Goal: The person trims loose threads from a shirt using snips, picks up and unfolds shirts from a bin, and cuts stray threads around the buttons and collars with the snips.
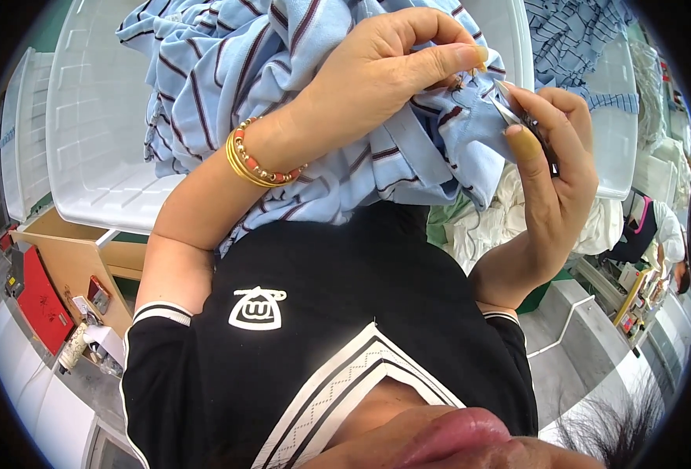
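Observation:
A heap of light-blue knit cloth with dark stripes (228,86) lies before me, partly in a white plastic bin. At its right part, my left hand (384,78) is closed in a pinch on the striped cloth. Short dark thread ends show just below those fingertips; whether the thumb and forefinger grip a thread too, I cannot make out. My right hand (560,148) is closed around small thread snips (506,114). Their pointed blades reach toward the cloth, close to the left fingertips, and stand slightly apart. The palm and fingers mostly hide the handle.
The white bin (87,148) borders the heap. Beyond its right wall, more blue striped cloth (572,39) lies in another white bin (615,148). White cloth (490,223) bunches below my right hand. A wooden box (72,250) stands at left; another person (669,234) is at far right.

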The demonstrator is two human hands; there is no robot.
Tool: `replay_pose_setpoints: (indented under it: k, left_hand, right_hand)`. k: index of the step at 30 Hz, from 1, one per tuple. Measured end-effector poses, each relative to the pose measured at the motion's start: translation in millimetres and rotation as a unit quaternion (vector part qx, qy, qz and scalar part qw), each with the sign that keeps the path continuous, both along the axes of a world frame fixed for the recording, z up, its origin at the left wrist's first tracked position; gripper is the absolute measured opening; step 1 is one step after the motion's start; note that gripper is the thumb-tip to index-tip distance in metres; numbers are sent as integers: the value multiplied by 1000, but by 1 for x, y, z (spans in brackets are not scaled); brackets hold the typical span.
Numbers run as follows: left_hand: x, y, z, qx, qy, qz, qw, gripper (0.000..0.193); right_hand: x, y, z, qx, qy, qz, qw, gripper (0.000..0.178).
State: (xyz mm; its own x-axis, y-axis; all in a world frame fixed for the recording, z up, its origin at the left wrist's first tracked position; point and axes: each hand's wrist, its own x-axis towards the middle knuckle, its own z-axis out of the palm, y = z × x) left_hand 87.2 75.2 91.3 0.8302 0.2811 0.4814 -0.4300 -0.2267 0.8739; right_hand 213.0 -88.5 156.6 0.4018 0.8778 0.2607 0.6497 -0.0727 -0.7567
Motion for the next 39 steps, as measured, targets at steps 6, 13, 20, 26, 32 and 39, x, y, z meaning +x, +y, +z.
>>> replay_pose_setpoints:
  k: [6,13,20,26,32,39]
  left_hand:
    - [0,-2,6,20,13,20,1000,18]
    - [0,-5,5,-181,86,-22,980,21]
    - [-2,-2,5,-393,143,-63,906,21]
    - [-3,0,6,-41,49,12,998,19]
    - [2,-6,2,-20,40,52,998,16]
    - [2,-12,-5,-349,90,4,933,16]
  right_hand:
    - [-6,-1,7,11,-47,-17,999,27]
    - [20,4,-4,-36,32,65,997,25]
    - [57,9,-47,19,216,140,966,24]
    - [50,13,-53,15,217,138,966,24]
    - [23,3,-34,136,259,19,956,45]
    - [-19,6,-29,121,-50,-17,991,45]
